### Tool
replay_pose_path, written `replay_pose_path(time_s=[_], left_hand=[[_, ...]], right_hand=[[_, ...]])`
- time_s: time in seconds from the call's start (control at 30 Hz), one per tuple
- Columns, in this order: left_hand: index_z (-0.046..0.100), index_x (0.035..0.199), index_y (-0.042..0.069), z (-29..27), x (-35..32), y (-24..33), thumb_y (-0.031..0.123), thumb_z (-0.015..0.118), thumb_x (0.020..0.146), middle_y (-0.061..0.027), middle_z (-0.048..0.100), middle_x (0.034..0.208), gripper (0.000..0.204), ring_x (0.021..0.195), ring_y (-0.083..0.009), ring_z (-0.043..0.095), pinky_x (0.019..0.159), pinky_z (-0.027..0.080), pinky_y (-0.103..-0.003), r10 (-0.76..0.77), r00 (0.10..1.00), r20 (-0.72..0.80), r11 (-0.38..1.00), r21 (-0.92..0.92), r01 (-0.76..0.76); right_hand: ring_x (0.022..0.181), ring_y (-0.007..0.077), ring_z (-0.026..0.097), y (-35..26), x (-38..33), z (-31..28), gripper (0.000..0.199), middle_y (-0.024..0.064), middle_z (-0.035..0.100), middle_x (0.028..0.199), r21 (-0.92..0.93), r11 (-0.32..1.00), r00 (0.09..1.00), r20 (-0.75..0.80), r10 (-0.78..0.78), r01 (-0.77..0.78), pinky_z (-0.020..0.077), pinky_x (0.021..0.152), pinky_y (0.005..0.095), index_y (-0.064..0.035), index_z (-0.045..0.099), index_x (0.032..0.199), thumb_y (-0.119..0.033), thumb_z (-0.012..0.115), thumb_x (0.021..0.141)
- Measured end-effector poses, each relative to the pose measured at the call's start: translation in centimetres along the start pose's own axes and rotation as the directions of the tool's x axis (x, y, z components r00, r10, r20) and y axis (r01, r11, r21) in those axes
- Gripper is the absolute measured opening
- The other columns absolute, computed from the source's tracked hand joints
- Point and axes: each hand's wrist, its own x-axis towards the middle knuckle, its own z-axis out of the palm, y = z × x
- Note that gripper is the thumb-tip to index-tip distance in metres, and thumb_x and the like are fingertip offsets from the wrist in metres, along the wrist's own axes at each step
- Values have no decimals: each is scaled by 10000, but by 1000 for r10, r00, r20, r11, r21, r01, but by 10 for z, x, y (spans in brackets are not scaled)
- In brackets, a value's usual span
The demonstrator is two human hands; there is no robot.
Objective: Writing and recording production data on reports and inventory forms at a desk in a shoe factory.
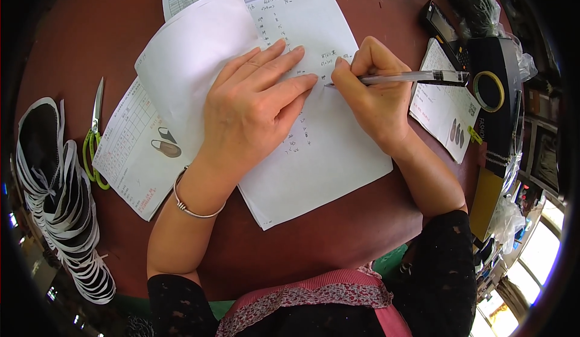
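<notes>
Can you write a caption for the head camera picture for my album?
Right hand writes with a pen on paper, left hand pressing it flat.

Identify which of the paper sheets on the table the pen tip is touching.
The white handwritten sheet in the middle, under the left hand. The right hand holds the pen on it; the printed forms with shoe pictures lie untouched at either side.

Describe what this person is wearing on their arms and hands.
Both hands are bare: no gloves or rings show on the left hand or the right hand. A thin silver bangle circles the left wrist. The forearms are uncovered; black lacy sleeves begin near the elbows on both arms. The nails look short and unpainted.
</notes>
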Motion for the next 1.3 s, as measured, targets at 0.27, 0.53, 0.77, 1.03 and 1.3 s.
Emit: replay_pose_path(time_s=[0.27,0.53,0.77,1.03,1.3], left_hand=[[828,976,129,1,0,0,82,840,814,-59,794,1150,170,1172,-289,725,1000,537,-431,4,1000,-5,1000,-6,-4],[828,971,127,1,0,-1,82,847,807,-59,794,1147,171,1172,-288,726,1003,543,-435,7,1000,-18,1000,-7,-7],[829,980,134,1,0,-1,84,846,808,-52,792,1159,180,1179,-286,723,1009,541,-436,0,1000,-8,1000,-2,0],[819,933,139,3,-1,-3,145,822,839,-56,784,1163,94,1151,-269,726,1000,549,-434,30,999,-20,999,13,-30],[820,930,138,3,-1,-4,148,823,840,-54,783,1169,91,1154,-267,726,1003,548,-435,31,999,-15,999,20,-30]], right_hand=[[594,30,339,-3,0,0,369,-46,384,622,14,999,1000,1,28,-28,304,503,262,-68,379,699,40,690,868],[601,27,353,-4,-1,-7,362,-52,394,624,116,992,999,8,44,-44,308,506,260,-71,383,694,54,680,859],[589,27,352,-6,-6,-8,381,-50,408,617,14,999,999,2,45,-45,308,503,262,-73,391,687,26,714,864],[570,32,359,-6,-7,-7,384,-36,407,599,-30,999,999,41,27,-26,318,491,269,-69,389,696,14,727,857],[570,31,357,-8,-5,-7,363,-33,403,597,-56,998,1000,27,1,0,319,490,266,-70,385,699,35,698,848]])
